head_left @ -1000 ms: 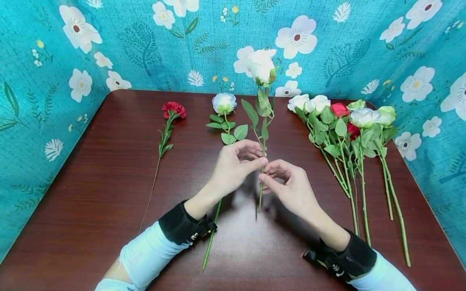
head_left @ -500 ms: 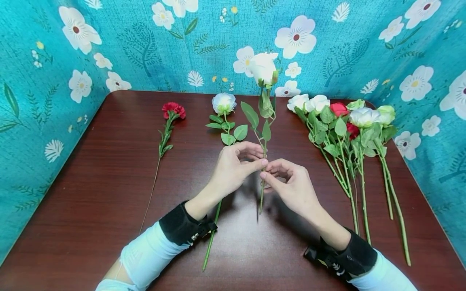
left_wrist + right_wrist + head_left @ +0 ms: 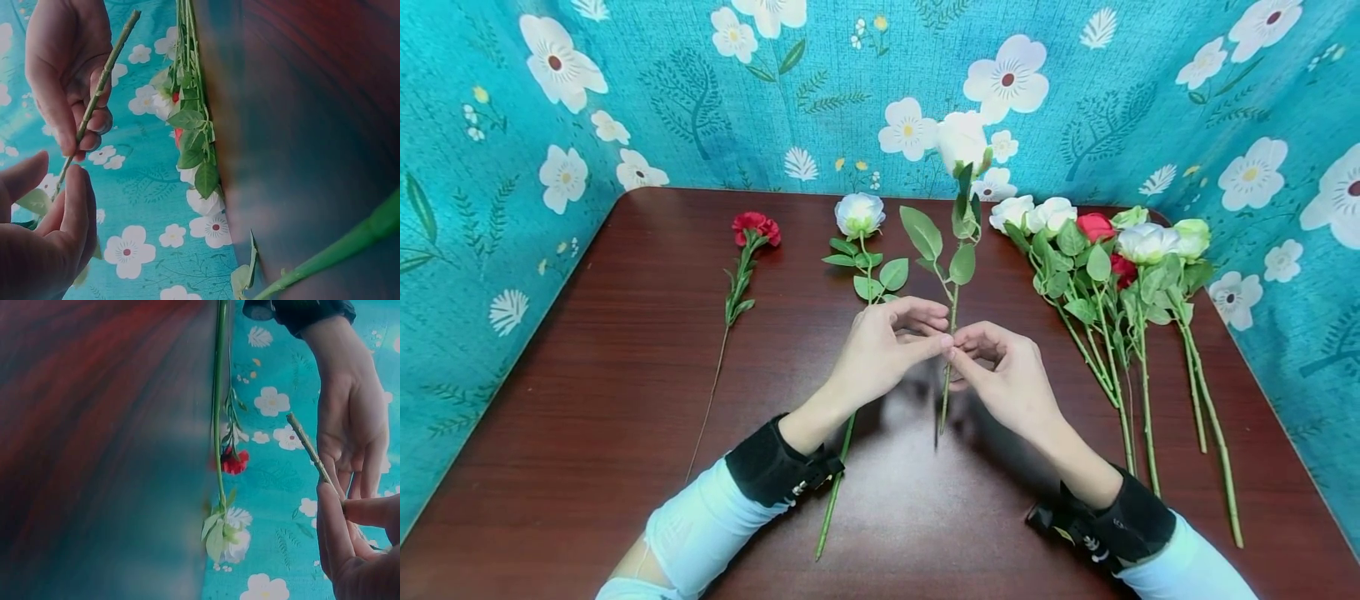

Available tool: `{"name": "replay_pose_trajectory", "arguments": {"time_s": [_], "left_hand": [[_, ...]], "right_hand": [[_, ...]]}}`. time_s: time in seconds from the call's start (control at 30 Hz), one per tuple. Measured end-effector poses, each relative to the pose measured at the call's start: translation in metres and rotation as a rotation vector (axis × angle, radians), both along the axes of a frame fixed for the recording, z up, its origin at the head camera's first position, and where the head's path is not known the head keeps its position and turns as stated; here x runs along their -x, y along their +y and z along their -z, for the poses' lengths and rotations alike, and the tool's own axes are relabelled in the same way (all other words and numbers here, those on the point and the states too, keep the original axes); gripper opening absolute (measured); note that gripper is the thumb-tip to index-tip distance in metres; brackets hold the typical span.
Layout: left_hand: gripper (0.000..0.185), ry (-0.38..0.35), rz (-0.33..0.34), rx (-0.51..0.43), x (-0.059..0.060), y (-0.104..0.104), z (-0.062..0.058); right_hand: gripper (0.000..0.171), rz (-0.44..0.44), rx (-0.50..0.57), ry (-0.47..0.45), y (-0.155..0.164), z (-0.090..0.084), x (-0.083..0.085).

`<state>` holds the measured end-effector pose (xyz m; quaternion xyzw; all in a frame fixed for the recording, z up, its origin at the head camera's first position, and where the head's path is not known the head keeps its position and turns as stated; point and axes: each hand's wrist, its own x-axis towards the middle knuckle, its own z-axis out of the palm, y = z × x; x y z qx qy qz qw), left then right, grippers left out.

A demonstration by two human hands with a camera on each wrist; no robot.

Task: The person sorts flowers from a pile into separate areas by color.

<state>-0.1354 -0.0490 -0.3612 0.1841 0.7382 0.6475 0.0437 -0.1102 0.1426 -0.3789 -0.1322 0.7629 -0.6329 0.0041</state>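
Note:
A white rose [image 3: 961, 142] on a green leafy stem stands nearly upright between both hands, above the table. My right hand [image 3: 1009, 375] pinches the lower stem between thumb and fingers; the right wrist view shows the bare stem end [image 3: 302, 434] sticking out past that pinch. Just above it, my left hand [image 3: 883, 354] has its thumb and fingers curled loosely around the stem, its thumb tip right at the right fingertips. Under the left forearm lies a pale bluish-white flower [image 3: 859, 217] on a long stem. Further left lies a red carnation [image 3: 756, 229] on a thin stem.
Several white, red and pale green roses [image 3: 1146, 242] lie in a loose bunch on the right, stems toward the front. The dark wooden table [image 3: 587, 400] ends against a teal floral curtain [image 3: 700, 108] at the back and sides.
The white rose's head has shifted right and slightly down, and its leaves have turned about the stem. My right fingers have moved slightly up and right; the left hand has barely moved.

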Motion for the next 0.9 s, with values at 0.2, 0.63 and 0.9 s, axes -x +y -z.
{"name": "replay_pose_trajectory", "arguments": {"time_s": [0.2, 0.63, 0.9], "left_hand": [[0.03, 0.015, -0.005, 0.027, 0.001, -0.002, 0.0], [0.03, 0.023, -0.006, 0.134, 0.003, -0.008, -0.004], [0.032, 0.018, 0.005, 0.159, 0.002, -0.009, -0.004]], "right_hand": [[0.01, 0.024, -0.032, -0.004, 0.006, 0.003, 0.007], [0.016, 0.053, -0.172, -0.099, 0.024, 0.007, 0.023], [0.018, 0.047, -0.235, -0.17, 0.037, 0.012, 0.031]]}}
